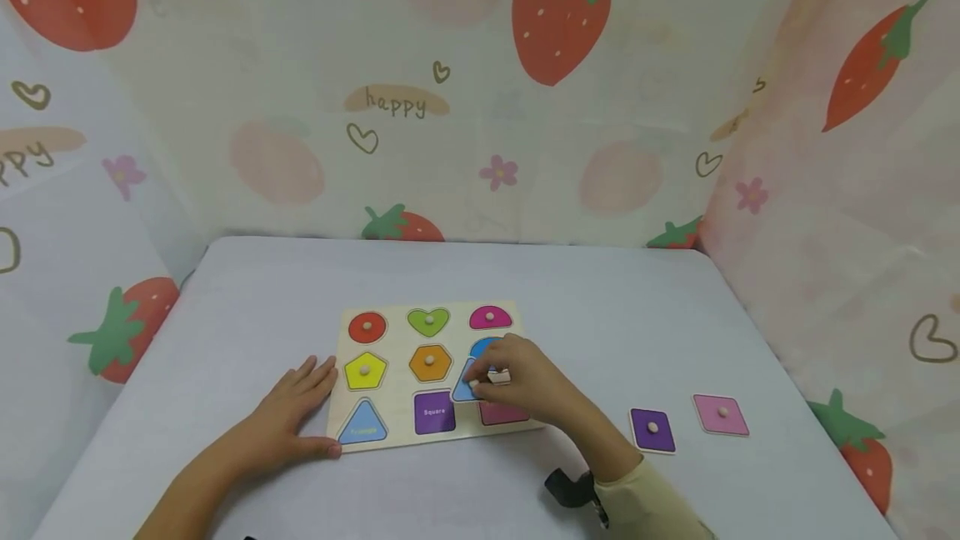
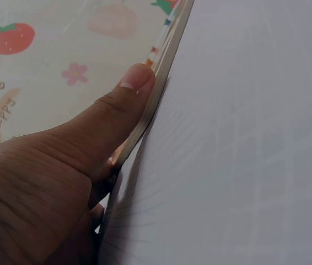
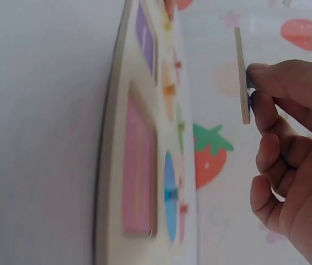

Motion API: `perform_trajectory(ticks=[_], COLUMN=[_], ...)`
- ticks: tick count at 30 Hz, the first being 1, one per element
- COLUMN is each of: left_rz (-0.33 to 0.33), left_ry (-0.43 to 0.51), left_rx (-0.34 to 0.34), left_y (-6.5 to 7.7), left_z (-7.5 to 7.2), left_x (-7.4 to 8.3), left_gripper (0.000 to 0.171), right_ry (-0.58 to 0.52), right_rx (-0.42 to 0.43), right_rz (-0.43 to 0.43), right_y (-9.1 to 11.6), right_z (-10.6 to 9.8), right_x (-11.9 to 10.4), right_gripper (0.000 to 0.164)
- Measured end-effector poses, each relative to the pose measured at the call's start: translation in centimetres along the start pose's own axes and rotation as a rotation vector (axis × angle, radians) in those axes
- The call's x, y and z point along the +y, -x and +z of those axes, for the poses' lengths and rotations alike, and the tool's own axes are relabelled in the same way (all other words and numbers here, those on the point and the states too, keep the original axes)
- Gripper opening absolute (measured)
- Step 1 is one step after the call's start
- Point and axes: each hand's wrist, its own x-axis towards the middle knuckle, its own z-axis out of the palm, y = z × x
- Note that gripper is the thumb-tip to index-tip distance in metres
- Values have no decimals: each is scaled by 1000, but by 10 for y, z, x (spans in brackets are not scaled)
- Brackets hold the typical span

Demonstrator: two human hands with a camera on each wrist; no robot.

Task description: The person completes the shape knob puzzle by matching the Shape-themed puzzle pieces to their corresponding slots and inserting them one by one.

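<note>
A wooden peg puzzle board (image 1: 397, 432) lies on the table. My right hand (image 1: 528, 382) pinches the knob of a blue triangle piece (image 1: 463, 387) above the board's right part; in the right wrist view this piece (image 3: 242, 77) is seen edge-on, apart from the board. My left hand (image 1: 288, 415) rests at the board's left edge, fingers extended, with its thumb (image 2: 109, 110) against the edge in the left wrist view. Bare recesses show in the near row: blue triangle (image 1: 363, 423), purple square (image 1: 434, 412) and a pink one (image 3: 138, 171), partly hidden in the head view.
Right of the board lie a purple piece (image 1: 652, 429) and a pink piece (image 1: 721, 414), both knobbed. Several knobbed pieces sit in the board, including a red circle (image 1: 367, 327) and a yellow pentagon (image 1: 365, 371). A black object (image 1: 568, 488) is by the right sleeve.
</note>
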Motion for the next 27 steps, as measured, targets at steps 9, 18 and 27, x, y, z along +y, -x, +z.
perform_trajectory(ticks=[9, 18, 27], left_rz=[2, 9, 20], left_ry=[2, 0, 17], left_rx=[2, 4, 0], left_y=[0, 1, 1], left_z=[-1, -1, -2], left_x=[0, 0, -2], left_gripper=[117, 117, 116], right_ry=[5, 9, -31], right_rx=[-15, -29, -67], right_rz=[-7, -6, -66], right_y=[-25, -42, -59], right_z=[19, 40, 56], right_x=[-27, -44, -57], right_gripper=[11, 14, 12])
